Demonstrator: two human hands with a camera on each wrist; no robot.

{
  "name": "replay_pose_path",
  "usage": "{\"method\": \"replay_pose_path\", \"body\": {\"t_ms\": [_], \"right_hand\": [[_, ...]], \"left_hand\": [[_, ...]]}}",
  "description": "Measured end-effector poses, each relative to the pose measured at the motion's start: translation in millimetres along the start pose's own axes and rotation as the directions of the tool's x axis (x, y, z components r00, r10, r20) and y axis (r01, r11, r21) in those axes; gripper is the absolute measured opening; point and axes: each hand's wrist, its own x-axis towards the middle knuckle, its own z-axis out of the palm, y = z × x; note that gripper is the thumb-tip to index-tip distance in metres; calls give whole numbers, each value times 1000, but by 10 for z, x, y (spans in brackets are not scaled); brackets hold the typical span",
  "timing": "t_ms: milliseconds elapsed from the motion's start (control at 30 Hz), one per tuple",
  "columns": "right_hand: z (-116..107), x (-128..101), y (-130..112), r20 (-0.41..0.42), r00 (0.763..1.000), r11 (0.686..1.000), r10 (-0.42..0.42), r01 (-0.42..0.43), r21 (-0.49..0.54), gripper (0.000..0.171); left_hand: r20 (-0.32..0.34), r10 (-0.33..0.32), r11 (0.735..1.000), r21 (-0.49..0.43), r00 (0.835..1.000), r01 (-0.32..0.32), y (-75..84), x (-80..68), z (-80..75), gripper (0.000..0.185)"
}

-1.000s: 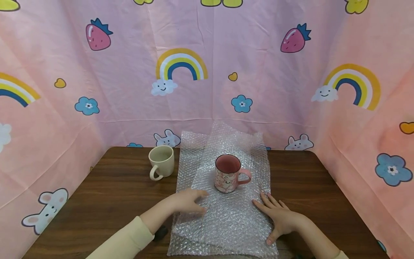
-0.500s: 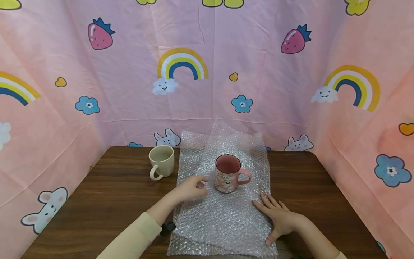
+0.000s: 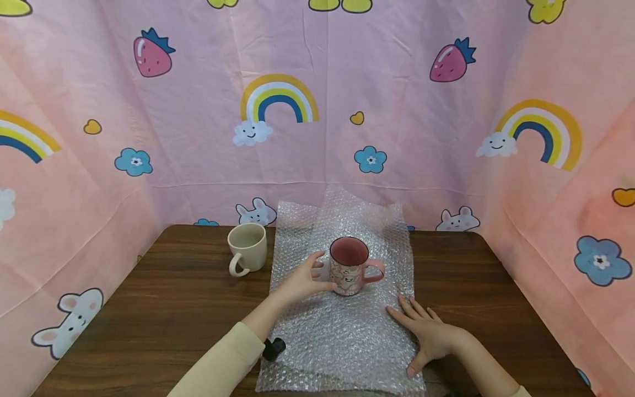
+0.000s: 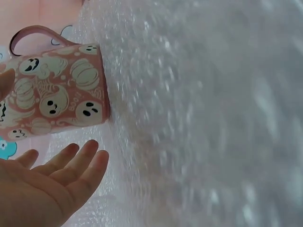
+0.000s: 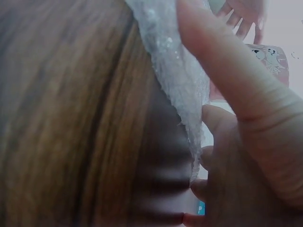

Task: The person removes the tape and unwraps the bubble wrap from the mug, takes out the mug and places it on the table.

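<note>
A sheet of bubble wrap (image 3: 342, 325) lies along the middle of the wooden table (image 3: 159, 298), its near end at the table's front edge and its far end curling up against the printed backdrop at the back edge. The pink mug (image 3: 349, 266) stands upright on the sheet, nearer the back edge than the front, with its handle pointing toward the right edge; this puts cushioning material on every side of it. The left hand (image 3: 303, 280) is at the mug's left wall with fingers spread and loosely curved. In the head view the thumb appears to touch the lower wall, but the left wrist view shows the fingers (image 4: 80, 163) apart from the mug body (image 4: 57, 104), so no closed grasp is visible. The open posture suits steadying or taking hold of the mug from the side opposite the handle. The right hand (image 3: 430, 333) lies flat, fingers straight and slightly fanned, pressed on the sheet's right margin near the front edge; the right wrist view shows the thumb (image 5: 227, 71) over the wrap's edge (image 5: 170, 71). This pressure appears to keep the light sheet from shifting. A cream mug (image 3: 247, 248) stands off the sheet, well to the left near the back edge, handle toward the front. A small dark object (image 3: 274, 348) lies by the left sleeve; what it is cannot be told.
</note>
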Motion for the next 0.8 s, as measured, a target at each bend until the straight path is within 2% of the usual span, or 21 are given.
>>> {"method": "replay_pose_path", "body": {"t_ms": [267, 633, 800], "right_hand": [[-10, -15, -8, -3, 1000, 1000, -7, 7, -1, 122], [-23, -12, -2, 1, 1000, 1000, -9, 9, 13, 122], [-20, -7, 5, -2, 1000, 1000, -10, 10, 14, 122]], "left_hand": [[-55, 39, 999, -30, 998, -40, 24, 92, 110, 97], [-125, 17, 990, -135, 992, -34, -2, 208, 243, 101], [-124, 8, 987, -156, 992, -27, -17, 246, 289, 102]]}}
